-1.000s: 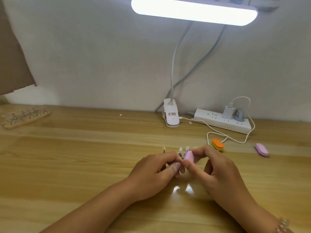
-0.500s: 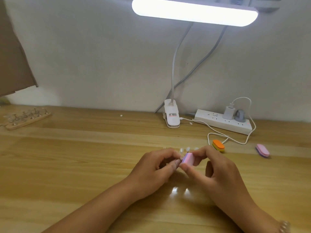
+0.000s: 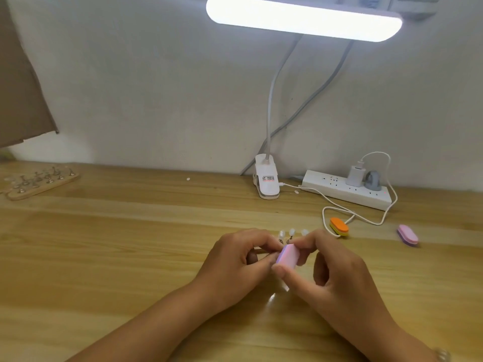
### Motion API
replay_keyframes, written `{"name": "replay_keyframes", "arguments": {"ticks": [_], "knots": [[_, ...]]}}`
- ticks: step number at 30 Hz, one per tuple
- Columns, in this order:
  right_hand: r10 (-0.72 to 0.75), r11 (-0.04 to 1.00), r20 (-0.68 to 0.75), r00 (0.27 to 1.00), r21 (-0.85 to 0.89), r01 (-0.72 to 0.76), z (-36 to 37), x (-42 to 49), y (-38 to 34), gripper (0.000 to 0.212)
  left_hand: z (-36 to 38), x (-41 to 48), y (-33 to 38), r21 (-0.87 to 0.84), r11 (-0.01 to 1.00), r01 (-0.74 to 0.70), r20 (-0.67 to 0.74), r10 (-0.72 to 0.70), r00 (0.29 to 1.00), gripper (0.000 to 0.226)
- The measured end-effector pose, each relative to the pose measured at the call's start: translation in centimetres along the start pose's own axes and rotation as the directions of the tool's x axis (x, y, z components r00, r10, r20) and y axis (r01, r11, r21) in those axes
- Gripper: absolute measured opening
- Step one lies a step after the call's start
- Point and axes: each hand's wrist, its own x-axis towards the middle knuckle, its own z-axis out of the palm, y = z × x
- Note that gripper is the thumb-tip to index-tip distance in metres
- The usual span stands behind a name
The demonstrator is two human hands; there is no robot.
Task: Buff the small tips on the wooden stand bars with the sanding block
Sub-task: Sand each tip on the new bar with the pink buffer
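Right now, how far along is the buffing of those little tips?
Done: cannot tell, wear is too small to see. In hand: the right hand holds the pink sanding block to a hidden tip the left hand pinches. Left: likely three tips behind them, and the second stand far left.

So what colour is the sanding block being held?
The sanding block is pink with a lilac edge, seen in the head view.

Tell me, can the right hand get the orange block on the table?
Probably, once it lets go: the right hand pinches the pink block now. The orange block lies just beyond it, with nothing between them.
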Motion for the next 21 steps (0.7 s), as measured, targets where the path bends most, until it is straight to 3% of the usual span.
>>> {"name": "replay_keyframes", "arguments": {"ticks": [3,6,9,13,17,21], "knots": [[0.08,0.994,-0.045,0.996,0.077,-0.076,-0.25,0.35,0.51,0.041,0.12,-0.09,-0.04,0.077,0.996,-0.037,-0.016,0.038,0.999,0.009],[0.041,0.999,-0.05,0.998,-0.011,-0.041,-0.13,0.09,0.44,0.038,0.12,-0.18,-0.05,0.118,0.991,-0.055,-0.012,0.057,0.998,0.014],[-0.003,0.999,0.007,1.0,-0.037,0.003,-0.07,-0.07,-0.01,0.04,0.03,-0.09,-0.07,0.12,0.991,-0.066,0.009,0.065,0.998,0.016],[0.099,0.991,-0.058,0.993,0.096,-0.093,-0.42,0.42,0.58,0.043,0.1,-0.15,-0.14,0.081,0.995,-0.064,0.023,0.062,0.998,0.013],[-0.006,1.0,0.004,1.0,0.006,0.006,0.0,-0.08,-0.16,0.036,-0.02,-0.21,0.07,0.069,0.997,-0.035,0.06,0.031,0.998,0.023],[0.083,0.992,-0.031,0.996,0.098,-0.08,-0.32,0.33,0.44,0.041,-0.02,-0.25,0.36,0.073,0.996,-0.04,0.089,0.034,0.995,0.017]]}}
